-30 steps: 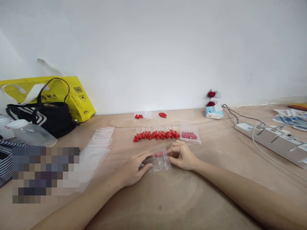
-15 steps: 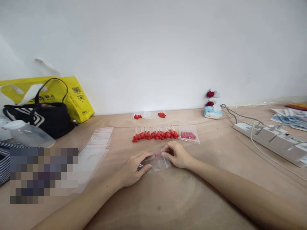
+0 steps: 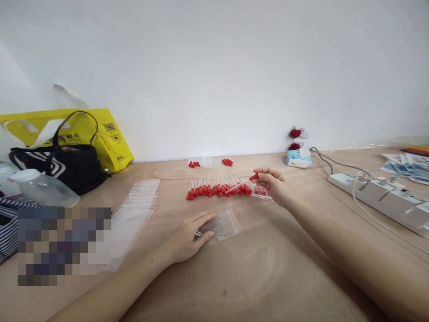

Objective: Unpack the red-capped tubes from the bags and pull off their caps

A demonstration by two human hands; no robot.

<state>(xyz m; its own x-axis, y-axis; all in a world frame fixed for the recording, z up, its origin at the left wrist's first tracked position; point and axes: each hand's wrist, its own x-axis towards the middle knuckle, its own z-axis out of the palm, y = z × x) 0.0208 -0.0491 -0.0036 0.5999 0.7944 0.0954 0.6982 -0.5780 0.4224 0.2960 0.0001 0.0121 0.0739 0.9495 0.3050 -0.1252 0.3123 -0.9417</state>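
Clock centred on the clear bag point(image 3: 228, 226), twelve toward the wall. Person seated at six, both forearms on or above the tabletop point(image 3: 214, 281).

Left hand point(image 3: 188, 235): at nine, against the bag. Thumb and forefinger spread, the bag's end running in between them; cannot tell whether the hidden fingers pinch the plastic. Something shiny shows in that gap, too small to identify. Bag lies slanted, zip edge toward three.

Right hand point(image 3: 273, 185): between one and two, raised. Thumb and fingertips pinch a red-tipped stick point(image 3: 253, 177) by its red end; the pale end slopes down toward eight, over the row in my view. Touching or not, cannot tell.

Row of red-tipped sticks point(image 3: 217, 190): twelve, side by side, red ends toward the person. At its right end, just under the right hand, a filled bag point(image 3: 260, 191), partly covered.

Farther at twelve, near the wall: small red pieces point(image 3: 227, 162) in two clusters on clear plastic. Nine: overlapping bags point(image 3: 139, 201). Ten: yellow carrier point(image 3: 115, 141). Nearly three: power strip point(image 3: 378, 197).
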